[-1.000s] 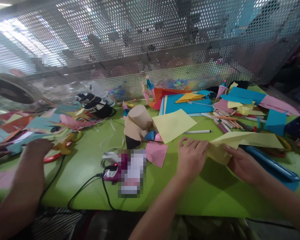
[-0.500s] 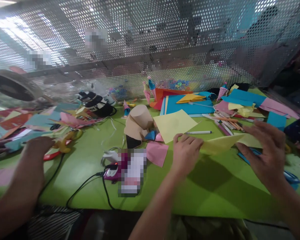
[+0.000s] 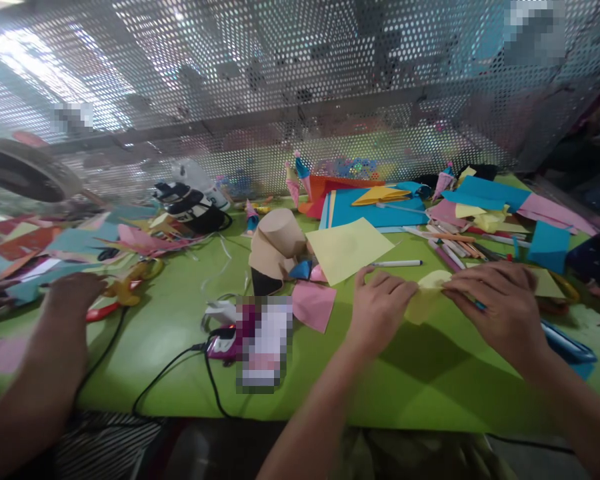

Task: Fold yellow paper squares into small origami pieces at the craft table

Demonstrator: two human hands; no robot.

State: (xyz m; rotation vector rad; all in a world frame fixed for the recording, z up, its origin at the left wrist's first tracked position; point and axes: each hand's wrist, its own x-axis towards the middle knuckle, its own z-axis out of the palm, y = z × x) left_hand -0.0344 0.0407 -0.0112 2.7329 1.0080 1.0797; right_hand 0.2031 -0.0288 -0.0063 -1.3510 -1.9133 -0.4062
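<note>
Low over the green table (image 3: 390, 393), my left hand (image 3: 383, 310) pinches one side of the curved yellow paper (image 3: 427, 300), thumb and fingers closed on it. My right hand (image 3: 503, 303) nips the opposite side between its fingertips, the other fingers loosely bent. The paper spans the small gap between my hands. The phone (image 3: 267, 343) lies to the left of them. A little farther, I see the pink square (image 3: 313, 307), then the pen (image 3: 397, 263) just beside the flat yellow sheet (image 3: 350, 250). Behind, blue sheets (image 3: 375, 215) lie before the perforated screen (image 3: 280, 100).
</note>
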